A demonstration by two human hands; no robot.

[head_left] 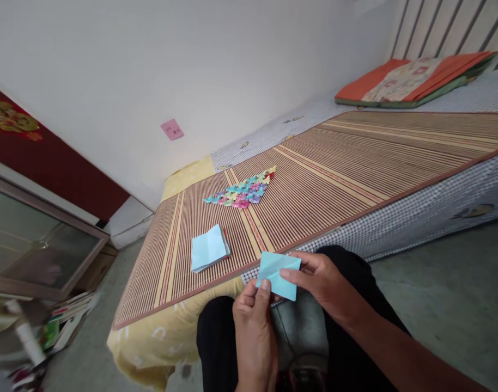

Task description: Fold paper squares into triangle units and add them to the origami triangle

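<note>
At lower centre I see the left hand (255,318) and right hand (325,280) both pinching the blue paper (273,264), thumbs on top — presumably to hold it flat and steady. Beyond, left of centre, a paper stack (209,250) sits on the striped mat (339,169), likely for easy reach. Farther, mid-frame, colourful folded pieces (244,190) lie grouped — perhaps set back against knocks.
</note>
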